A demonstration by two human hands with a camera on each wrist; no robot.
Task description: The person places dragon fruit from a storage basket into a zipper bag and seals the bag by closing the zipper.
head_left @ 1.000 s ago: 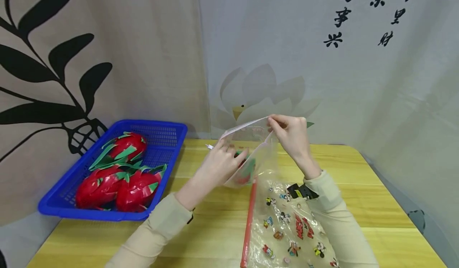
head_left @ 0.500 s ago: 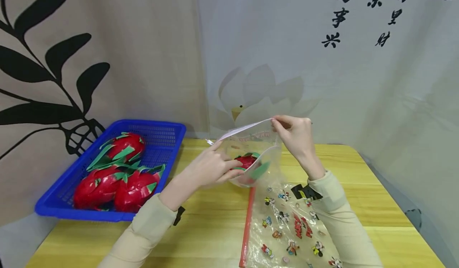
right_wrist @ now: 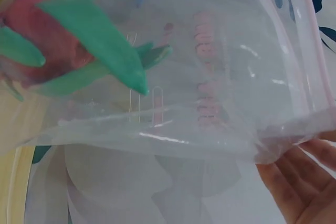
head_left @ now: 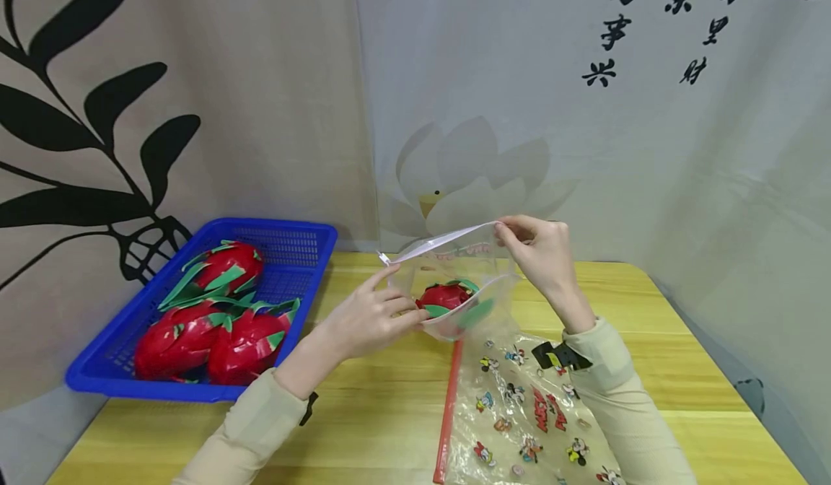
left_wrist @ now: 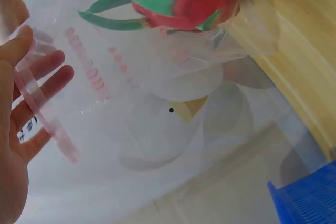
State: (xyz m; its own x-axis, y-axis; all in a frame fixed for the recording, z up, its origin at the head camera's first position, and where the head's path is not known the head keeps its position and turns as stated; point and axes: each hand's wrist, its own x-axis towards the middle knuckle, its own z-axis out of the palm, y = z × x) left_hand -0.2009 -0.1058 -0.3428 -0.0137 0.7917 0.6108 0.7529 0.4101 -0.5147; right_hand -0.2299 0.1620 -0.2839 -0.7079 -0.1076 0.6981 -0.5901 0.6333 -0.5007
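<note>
A clear zip bag (head_left: 467, 254) stands with its mouth spread wide over the table, and a shiny red dragon fruit (head_left: 444, 296) with green leaves lies inside it. My right hand (head_left: 542, 254) pinches the bag's right corner between thumb and fingers; the right wrist view shows this hand (right_wrist: 304, 182) at the mouth's edge. At the left end of the mouth, my left hand (head_left: 363, 319) spreads its fingers, index by the zip slider (head_left: 384, 258) and thumb at the near lip. The left wrist view shows those fingers (left_wrist: 52, 85) fairly straight against the bag's strip.
To the left, a blue plastic basket (head_left: 288, 254) holds several dragon fruits (head_left: 240, 344). A flat clear bag (head_left: 487, 405) printed with cartoon figures and a red edge lies under my right forearm. A printed curtain (head_left: 273, 95) hangs behind the wooden table (head_left: 363, 427).
My left hand has drawn back leftward and down to the bag's left end, uncovering the dragon fruit inside. The right hand has shifted slightly right and down, and the mouth is spread wider.
</note>
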